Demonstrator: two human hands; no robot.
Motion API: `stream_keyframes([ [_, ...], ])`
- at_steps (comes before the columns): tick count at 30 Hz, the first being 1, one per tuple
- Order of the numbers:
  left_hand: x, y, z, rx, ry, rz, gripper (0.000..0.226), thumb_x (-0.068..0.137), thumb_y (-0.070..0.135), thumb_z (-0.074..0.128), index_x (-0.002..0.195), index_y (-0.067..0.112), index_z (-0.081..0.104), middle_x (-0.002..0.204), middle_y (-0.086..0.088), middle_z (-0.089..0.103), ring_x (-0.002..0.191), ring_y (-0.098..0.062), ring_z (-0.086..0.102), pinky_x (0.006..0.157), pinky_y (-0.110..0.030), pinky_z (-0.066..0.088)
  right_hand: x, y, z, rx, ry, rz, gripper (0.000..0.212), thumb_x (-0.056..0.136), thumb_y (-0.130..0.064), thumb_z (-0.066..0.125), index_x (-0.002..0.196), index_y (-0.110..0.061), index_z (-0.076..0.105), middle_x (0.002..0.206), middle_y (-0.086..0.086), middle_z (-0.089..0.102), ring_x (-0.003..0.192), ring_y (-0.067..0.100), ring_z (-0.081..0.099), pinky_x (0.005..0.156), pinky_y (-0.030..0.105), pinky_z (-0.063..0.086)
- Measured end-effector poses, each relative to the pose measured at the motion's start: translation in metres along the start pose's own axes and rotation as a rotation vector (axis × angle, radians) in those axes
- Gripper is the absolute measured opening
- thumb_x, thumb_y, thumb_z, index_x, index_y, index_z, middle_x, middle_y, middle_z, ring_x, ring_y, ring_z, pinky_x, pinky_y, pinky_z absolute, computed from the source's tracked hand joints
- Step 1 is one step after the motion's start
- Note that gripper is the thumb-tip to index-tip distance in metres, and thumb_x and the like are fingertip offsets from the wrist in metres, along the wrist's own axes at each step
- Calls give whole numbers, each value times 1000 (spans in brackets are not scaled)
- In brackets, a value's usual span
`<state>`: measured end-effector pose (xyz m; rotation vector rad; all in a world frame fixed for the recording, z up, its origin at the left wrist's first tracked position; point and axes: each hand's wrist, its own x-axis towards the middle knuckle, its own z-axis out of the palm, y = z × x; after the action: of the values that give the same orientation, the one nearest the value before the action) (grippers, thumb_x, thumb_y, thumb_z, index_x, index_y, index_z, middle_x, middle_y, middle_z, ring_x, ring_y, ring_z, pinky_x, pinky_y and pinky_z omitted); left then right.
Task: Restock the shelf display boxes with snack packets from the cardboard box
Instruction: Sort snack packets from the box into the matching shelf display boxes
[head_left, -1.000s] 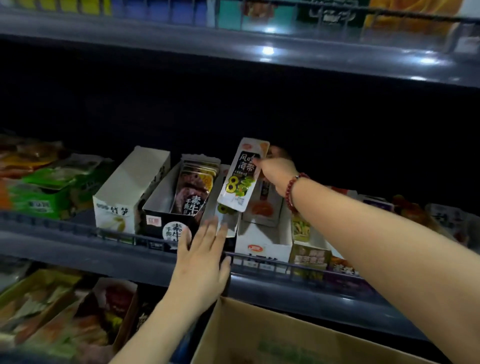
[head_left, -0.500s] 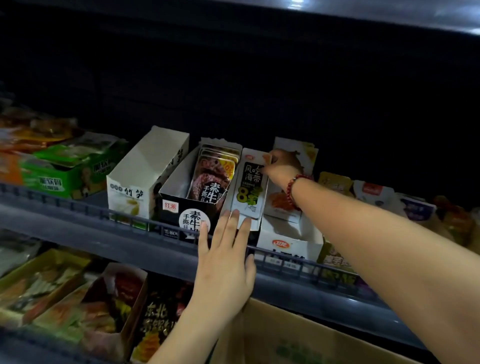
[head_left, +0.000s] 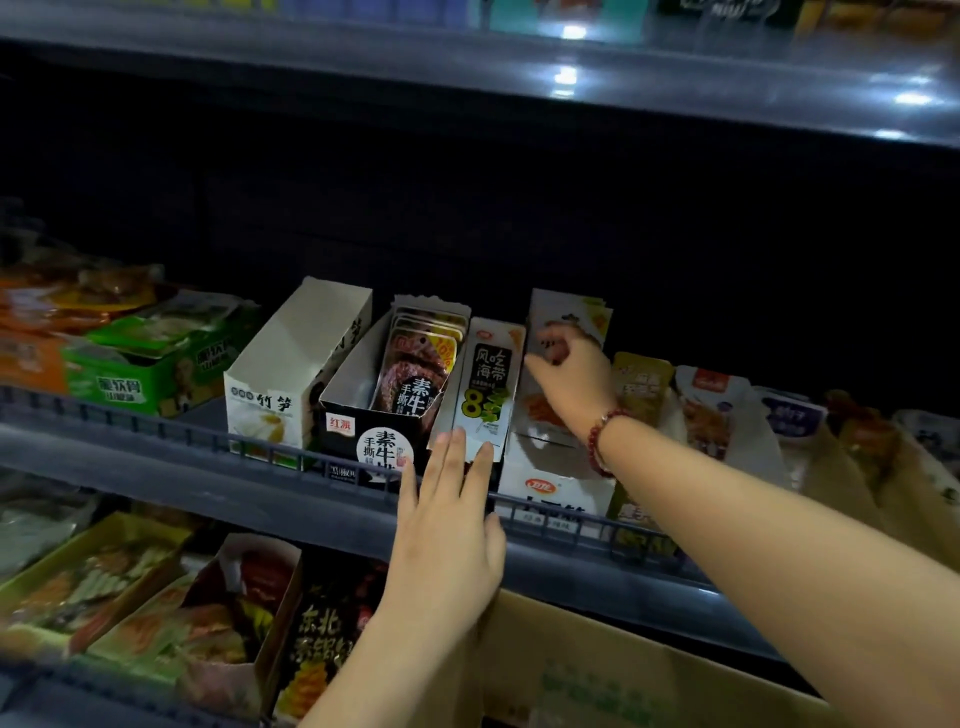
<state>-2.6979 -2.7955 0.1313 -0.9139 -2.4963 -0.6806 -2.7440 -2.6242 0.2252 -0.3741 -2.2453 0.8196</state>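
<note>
The light, flimsy, slippery snack packet (head_left: 485, 382) is best pinched at its top edge; the right hand (head_left: 571, 364) is loosely curled beside it, grasping nothing, while the left hand (head_left: 452, 525) is held flat and released.

The middle shelf (head_left: 156, 457), dark metal with a low wire rail along its front edge, carries a row of display boxes. Landmark: the black display box (head_left: 374, 431) of dark beef-style packets. Touching its left side stands a white bamboo-shoot box (head_left: 270, 395); further left lies a green box (head_left: 140, 384), then orange packets (head_left: 31, 358). Just right of the black box stands a white kelp packet (head_left: 485, 384), then a white display box (head_left: 556, 478), then loose packets (head_left: 717, 410) beyond it.
</note>
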Motion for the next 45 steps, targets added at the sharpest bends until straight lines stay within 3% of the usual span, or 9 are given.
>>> stream_keyframes([
  [3, -16, 21, -20, -83, -104, -26, 57, 101, 30, 35, 154, 26, 13, 162, 1, 7, 149, -14, 1, 120, -36, -2, -39, -1, -28, 68, -60, 15, 21, 91, -22, 61, 111, -25, 57, 93, -5, 54, 76, 4, 51, 59, 12, 40],
  [10, -72, 69, -47, -239, -256, 9, 46, 100, 31, 41, 145, 25, 37, 147, 8, 37, 133, -12, 38, 111, -28, 31, -156, 13, -104, 63, -286, 31, 26, 89, -15, 63, 111, -27, 55, 94, -6, 55, 76, 5, 54, 62, 10, 44],
  [16, -121, 114, -39, -289, -431, -9, 41, 99, 30, 43, 140, 23, 46, 140, 5, 44, 125, -14, 48, 106, -30, 37, -245, 42, -166, -123, -458, 14, 28, 88, -26, 63, 110, -39, 52, 103, -18, 49, 95, -3, 50, 76, 7, 39],
  [22, -162, 150, -14, -393, -652, -72, 34, 100, 30, 46, 132, 24, 53, 133, 5, 51, 96, -3, 57, 77, -10, 40, -311, 81, -228, -402, -548, 3, 29, 91, -36, 57, 120, -37, 53, 110, -19, 48, 110, 2, 40, 95, 20, 37],
  [24, -169, 161, -5, -412, -748, -84, 32, 100, 30, 47, 130, 23, 55, 132, 4, 55, 95, -4, 58, 76, -12, 45, -327, 94, -248, -474, -572, 19, 29, 92, -41, 54, 121, -38, 52, 114, -18, 49, 112, 5, 40, 97, 22, 35],
  [27, -172, 170, 8, -322, -886, -55, 33, 100, 31, 48, 131, 23, 55, 136, 1, 53, 118, -15, 54, 95, -28, 46, -349, 112, -272, -570, -558, 27, 28, 94, -47, 48, 120, -40, 51, 118, -19, 48, 116, 5, 36, 93, 22, 25],
  [30, -172, 174, 20, -267, -999, -77, 33, 100, 34, 48, 131, 26, 53, 140, 0, 49, 117, -19, 56, 96, -33, 47, -366, 128, -287, -590, -508, 66, 28, 94, -45, 49, 121, -40, 52, 124, -19, 44, 125, 6, 28, 91, 21, 13],
  [39, -169, 195, 68, -507, -1450, -168, 68, 91, 37, 63, 149, 21, 31, 152, -1, 38, 138, -18, 38, 114, -35, 34, -375, 141, -290, -328, -370, 238, 50, 91, -37, 58, 137, -37, 39, 156, -6, 6, 138, 5, -1, 116, 38, 10],
  [45, -186, 204, 100, -538, -1402, -123, 55, 83, 23, 76, 133, 21, 55, 139, 6, 51, 128, -12, 46, 102, -21, 40, -380, 142, -290, -197, -322, 345, 56, 90, -31, 60, 140, -33, 34, 155, -12, -3, 137, -2, -4, 114, 35, 13],
])
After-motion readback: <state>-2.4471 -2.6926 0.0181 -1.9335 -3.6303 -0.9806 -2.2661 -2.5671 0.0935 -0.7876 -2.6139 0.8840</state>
